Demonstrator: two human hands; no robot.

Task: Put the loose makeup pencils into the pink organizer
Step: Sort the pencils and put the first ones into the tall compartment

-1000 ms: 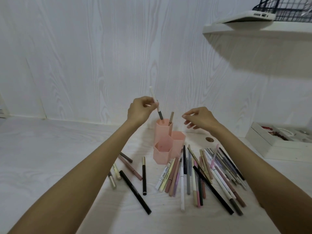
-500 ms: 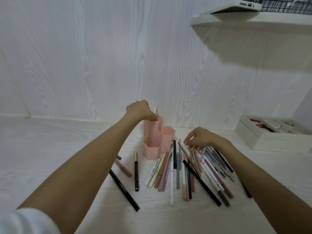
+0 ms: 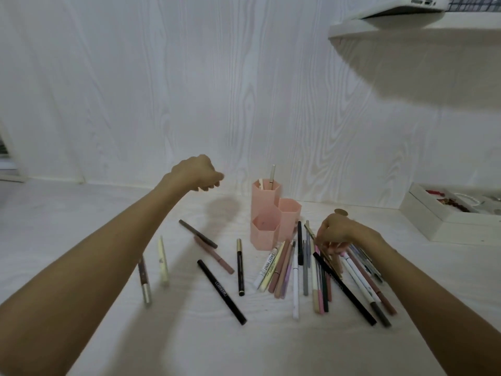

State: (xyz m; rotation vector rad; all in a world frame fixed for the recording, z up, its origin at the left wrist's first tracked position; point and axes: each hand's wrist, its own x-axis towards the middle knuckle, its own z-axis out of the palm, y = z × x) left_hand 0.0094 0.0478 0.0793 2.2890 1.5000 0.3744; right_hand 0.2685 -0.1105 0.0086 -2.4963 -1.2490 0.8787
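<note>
The pink organizer, three hexagonal tubes, stands on the white table near the wall. Two pencils stick up from its tallest tube. A pile of loose makeup pencils lies in front and to the right of it. More lie scattered to the left, among them a long black pencil and a pale yellow one. My left hand hovers left of the organizer, fingers loosely curled, holding nothing. My right hand rests on the pile, fingertips pinching a pencil there.
A white open box with small items stands at the right. A shelf carrying a laptop juts out overhead at the upper right. The wall runs close behind the organizer. A small round brown spot lies behind my right hand.
My left hand let a white pencil go into the tallest tube and drew back to the left. My right hand dropped onto the pile and closed its fingers on a pencil.
</note>
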